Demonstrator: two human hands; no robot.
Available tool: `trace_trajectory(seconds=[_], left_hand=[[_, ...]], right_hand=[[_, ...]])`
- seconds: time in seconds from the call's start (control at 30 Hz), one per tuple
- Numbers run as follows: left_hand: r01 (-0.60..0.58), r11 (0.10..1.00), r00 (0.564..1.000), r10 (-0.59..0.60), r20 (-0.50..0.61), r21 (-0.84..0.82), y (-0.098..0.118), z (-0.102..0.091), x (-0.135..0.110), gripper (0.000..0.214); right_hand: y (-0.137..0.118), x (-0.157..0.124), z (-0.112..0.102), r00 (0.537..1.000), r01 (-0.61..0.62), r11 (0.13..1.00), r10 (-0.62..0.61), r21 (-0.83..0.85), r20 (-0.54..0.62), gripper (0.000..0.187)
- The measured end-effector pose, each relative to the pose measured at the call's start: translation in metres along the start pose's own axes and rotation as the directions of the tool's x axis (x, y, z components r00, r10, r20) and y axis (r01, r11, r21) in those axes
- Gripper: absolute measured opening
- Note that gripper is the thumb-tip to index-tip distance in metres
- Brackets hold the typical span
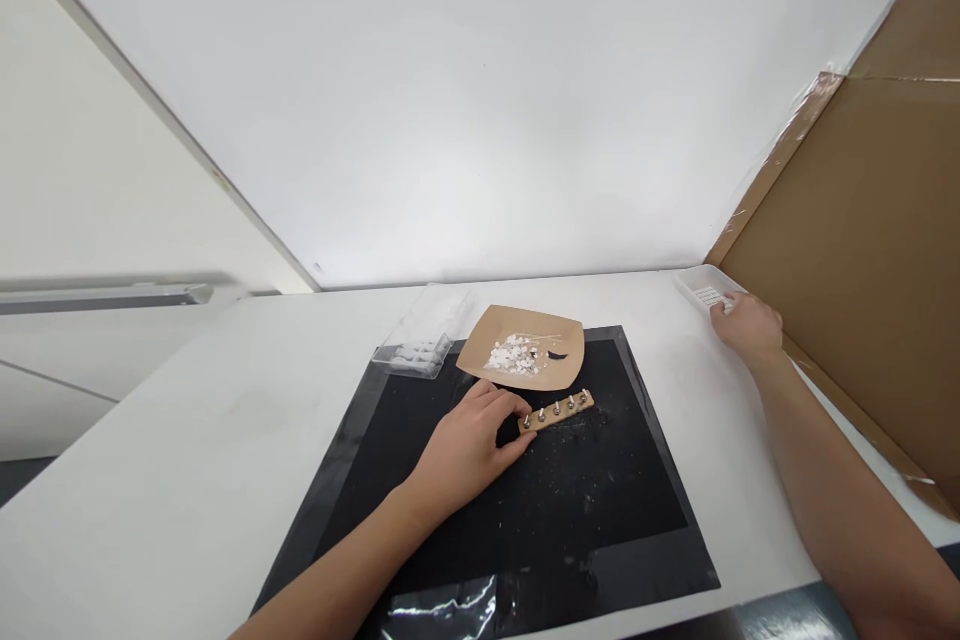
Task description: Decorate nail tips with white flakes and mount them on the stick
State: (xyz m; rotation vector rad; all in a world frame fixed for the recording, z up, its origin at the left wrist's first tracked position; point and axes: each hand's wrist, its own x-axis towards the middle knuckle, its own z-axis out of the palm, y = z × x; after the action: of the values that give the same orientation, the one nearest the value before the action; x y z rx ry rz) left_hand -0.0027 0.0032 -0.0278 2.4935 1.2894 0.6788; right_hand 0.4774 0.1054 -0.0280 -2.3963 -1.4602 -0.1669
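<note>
One wooden strip (559,411) is lying on the black mat (570,510), near the middle of the desk (225,410); five small metal studs are standing in a row along its top; one tan paper dish (525,348) is sitting just beyond it, holding a heap of small white pieces too many and too small to count, plus one dark scrap; one clear plastic box (420,340) is resting to the far left of the dish.

Left hand (469,445) is lying palm down on the mat; its grip is loosely curled, fingertips touching the left end of the strip; whether it is pinching the strip, I cannot tell.

Right hand (746,325) is reaching far right; fingers are curled over the near edge of one small white tray (701,288), touching it; a cardboard sheet (862,250) is leaning just beside it.
</note>
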Motion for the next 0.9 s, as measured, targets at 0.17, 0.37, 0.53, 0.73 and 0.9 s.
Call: trace_trajectory(seconds=[0.17,0.37,0.53,0.73,0.9], left_hand=[[-0.020,1.000,0.999,0.020,0.027,0.018,0.005,-0.007,0.001,0.012],[-0.045,0.999,0.999,0.045,0.007,0.015,0.008,-0.009,0.001,0.012],[-0.045,0.999,0.999,0.045,-0.003,0.022,0.007,-0.008,0.001,0.013],[-0.033,0.998,0.999,0.032,0.013,0.044,0.006,-0.008,0.002,0.012],[-0.036,0.999,0.999,0.036,0.009,0.033,0.004,-0.007,0.002,0.012]], right_hand=[[0.006,0.005,0.000,0.995,-0.033,0.999,0.034,-0.008,0.094,0.052],[0.007,0.005,-0.001,0.985,0.002,0.999,0.004,-0.034,0.173,0.046],[0.002,0.000,-0.005,0.975,0.069,0.997,-0.057,-0.046,0.212,0.047],[0.004,-0.001,-0.015,0.951,0.158,0.987,-0.144,-0.030,0.273,0.045],[0.015,0.001,-0.019,0.926,0.205,0.978,-0.202,0.024,0.317,0.045]])
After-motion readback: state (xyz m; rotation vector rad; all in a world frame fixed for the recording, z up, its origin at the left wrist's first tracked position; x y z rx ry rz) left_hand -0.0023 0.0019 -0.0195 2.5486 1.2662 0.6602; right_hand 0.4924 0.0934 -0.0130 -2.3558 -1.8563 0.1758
